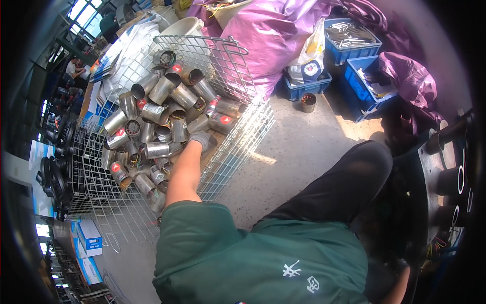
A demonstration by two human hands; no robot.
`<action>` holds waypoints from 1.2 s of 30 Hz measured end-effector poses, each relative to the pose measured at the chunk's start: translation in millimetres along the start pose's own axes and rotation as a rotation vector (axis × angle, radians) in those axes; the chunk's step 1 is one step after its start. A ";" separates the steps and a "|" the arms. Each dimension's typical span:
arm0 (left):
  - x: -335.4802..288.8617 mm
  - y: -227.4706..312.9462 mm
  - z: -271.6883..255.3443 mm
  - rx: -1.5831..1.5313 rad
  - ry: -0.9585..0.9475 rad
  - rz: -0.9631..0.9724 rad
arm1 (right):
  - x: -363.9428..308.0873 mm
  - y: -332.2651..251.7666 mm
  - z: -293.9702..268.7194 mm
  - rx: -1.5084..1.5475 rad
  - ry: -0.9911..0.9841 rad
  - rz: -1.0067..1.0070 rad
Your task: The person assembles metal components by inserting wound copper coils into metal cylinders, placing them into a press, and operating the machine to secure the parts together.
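My left hand (201, 139), in a grey glove, reaches into a wire mesh basket (238, 147). It touches or rests right beside a metal motor stator cylinder (198, 123) in the pile; its fingertips are too hidden to show a grip. Around it lie many steel stator cylinders, some with red labels, such as the labelled one (221, 123) to the right. Slotted windings show in the open end of another stator (132, 127). At the lower right edge, my right hand (401, 264) is in shadow beside my body, its fingers unclear.
One stator (308, 102) stands on the floor right of the basket. Blue bins (353, 50) with metal parts stand at the back right, near purple sheeting (273, 35). A dark metal fixture with round tubes (448, 181) is at the right. Boxes (89, 238) sit at the left.
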State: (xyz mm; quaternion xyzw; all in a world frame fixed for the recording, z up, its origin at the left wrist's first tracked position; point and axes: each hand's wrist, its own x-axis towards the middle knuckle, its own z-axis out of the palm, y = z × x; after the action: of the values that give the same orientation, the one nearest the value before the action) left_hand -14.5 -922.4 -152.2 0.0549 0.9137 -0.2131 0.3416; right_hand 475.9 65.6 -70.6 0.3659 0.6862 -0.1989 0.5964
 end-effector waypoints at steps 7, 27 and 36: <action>-53.7 -20.0 31.0 -0.084 0.154 -0.133 | 7.5 5.2 -16.3 0.119 0.196 -0.169; -148.3 73.4 -176.7 -2.427 0.984 0.707 | -58.0 -109.8 -44.9 0.157 0.882 -0.979; -196.7 311.6 -378.8 -2.557 -0.097 1.115 | -64.8 -103.2 -21.5 -0.046 0.856 -0.749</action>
State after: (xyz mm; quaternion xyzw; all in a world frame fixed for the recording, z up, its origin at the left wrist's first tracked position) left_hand -15.8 -470.4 121.5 0.0534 0.3180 0.9196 0.2242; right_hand 386.4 -3.7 -20.5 0.1324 0.9537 -0.2161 0.1618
